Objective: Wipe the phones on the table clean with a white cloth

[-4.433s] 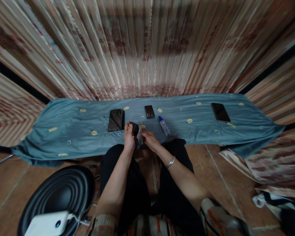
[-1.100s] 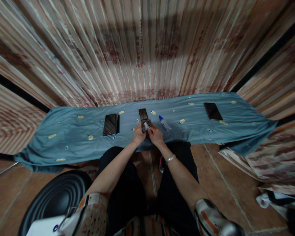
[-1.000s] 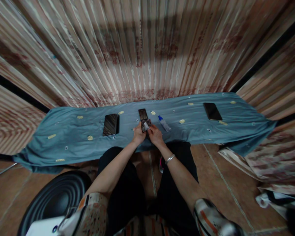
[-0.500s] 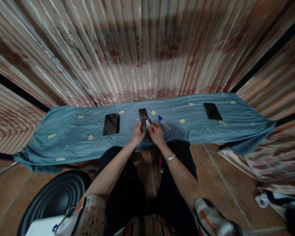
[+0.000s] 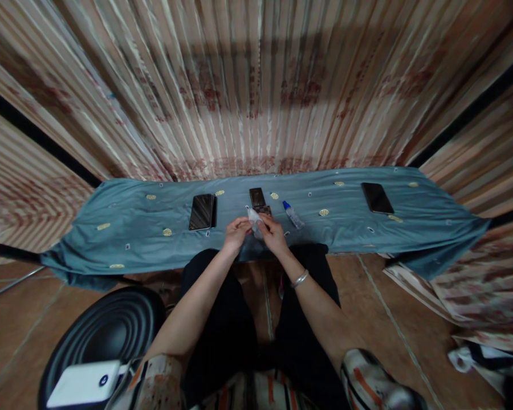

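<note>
Both hands hold a crumpled white tissue or wipe [image 5: 254, 222] between them, low over the front of the cloth. My left hand [image 5: 238, 232] has its fingers closed on the left edge of it. My right hand [image 5: 273, 232] pinches it from the right. Just beyond my fingers lies a small dark hinged case [image 5: 257, 197], folded open, its lower half partly covered by my right hand and the tissue. To the right of my right hand, a clear bottle with a blue cap [image 5: 293, 215] lies on its side.
A blue-green patterned cloth [image 5: 141, 228] covers the narrow table. A dark folding phone or tablet [image 5: 202, 212] lies to the left, and a black phone [image 5: 377, 197] far right. On the black round stool [image 5: 149, 319] rests a white power bank [image 5: 85, 382]. Striped curtains [image 5: 222, 85] close off the back.
My hands have drawn back from the dark case, bringing the white tissue toward me. The case now lies on the cloth, out of my left hand. The view has shifted slightly.
</note>
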Action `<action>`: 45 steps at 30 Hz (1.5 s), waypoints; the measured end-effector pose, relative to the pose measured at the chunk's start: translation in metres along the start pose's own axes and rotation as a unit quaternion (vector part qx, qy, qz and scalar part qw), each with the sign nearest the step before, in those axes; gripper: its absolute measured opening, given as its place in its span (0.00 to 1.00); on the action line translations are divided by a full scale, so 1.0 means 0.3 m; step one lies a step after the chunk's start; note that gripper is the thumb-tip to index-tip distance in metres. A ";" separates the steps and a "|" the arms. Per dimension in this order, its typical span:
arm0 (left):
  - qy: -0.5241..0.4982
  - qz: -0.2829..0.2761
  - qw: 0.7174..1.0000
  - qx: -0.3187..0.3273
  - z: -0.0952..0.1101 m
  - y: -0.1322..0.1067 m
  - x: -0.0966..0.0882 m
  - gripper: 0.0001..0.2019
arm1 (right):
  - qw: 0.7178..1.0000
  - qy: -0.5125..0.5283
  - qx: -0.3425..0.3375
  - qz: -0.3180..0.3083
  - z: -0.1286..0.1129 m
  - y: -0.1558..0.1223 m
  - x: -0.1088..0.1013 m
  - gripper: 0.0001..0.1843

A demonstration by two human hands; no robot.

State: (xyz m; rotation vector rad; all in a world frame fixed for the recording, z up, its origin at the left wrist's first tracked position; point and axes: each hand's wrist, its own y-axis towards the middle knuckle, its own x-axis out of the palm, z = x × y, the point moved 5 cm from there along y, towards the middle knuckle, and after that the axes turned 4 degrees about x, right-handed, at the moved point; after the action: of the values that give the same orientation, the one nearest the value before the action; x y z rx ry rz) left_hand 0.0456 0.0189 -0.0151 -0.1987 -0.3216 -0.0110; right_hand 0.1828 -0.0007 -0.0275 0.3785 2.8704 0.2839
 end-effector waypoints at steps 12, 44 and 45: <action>-0.039 0.034 0.998 -0.026 -0.007 -0.014 -0.099 0.16 | 0.972 0.199 0.121 -0.003 0.029 0.018 0.108 0.17; -0.147 -0.023 0.984 -0.093 0.018 -0.033 -0.114 0.14 | 0.867 0.407 0.285 -0.044 0.028 0.016 0.131 0.15; -0.140 -0.020 0.986 -0.091 0.016 -0.035 -0.109 0.15 | 0.871 0.401 0.279 -0.044 0.026 0.017 0.130 0.15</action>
State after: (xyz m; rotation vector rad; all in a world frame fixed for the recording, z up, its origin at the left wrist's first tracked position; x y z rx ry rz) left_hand 0.0126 0.0088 -0.0190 -0.3768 -0.6067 -0.0528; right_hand 0.1492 0.0160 -0.0418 0.2531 3.7499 -0.5724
